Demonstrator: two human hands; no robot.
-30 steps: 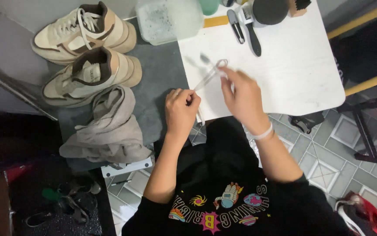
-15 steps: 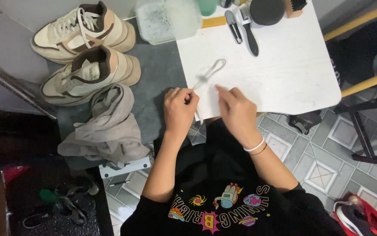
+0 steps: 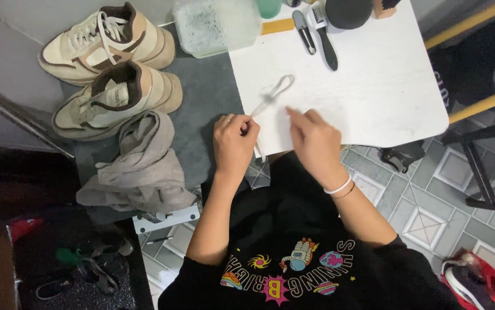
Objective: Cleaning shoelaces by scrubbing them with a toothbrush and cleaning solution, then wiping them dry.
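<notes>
At centre frame, left hand [image 3: 234, 140] pinches one end of a white shoelace [image 3: 271, 97] lying looped on the white counter [image 3: 373, 86]. Right hand [image 3: 315, 140] — fingers loosely curled, grasping nothing visible — rests just beside it; two sneakers [image 3: 109, 69] sit upper left.

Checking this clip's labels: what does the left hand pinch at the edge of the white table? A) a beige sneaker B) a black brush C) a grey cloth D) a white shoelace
D: the left hand pinches the white shoelace lying looped on the white table.

A white shoelace [image 3: 271, 97] lies looped on the white bench [image 3: 385, 86], one end pinched in the left hand [image 3: 235, 140]
</notes>
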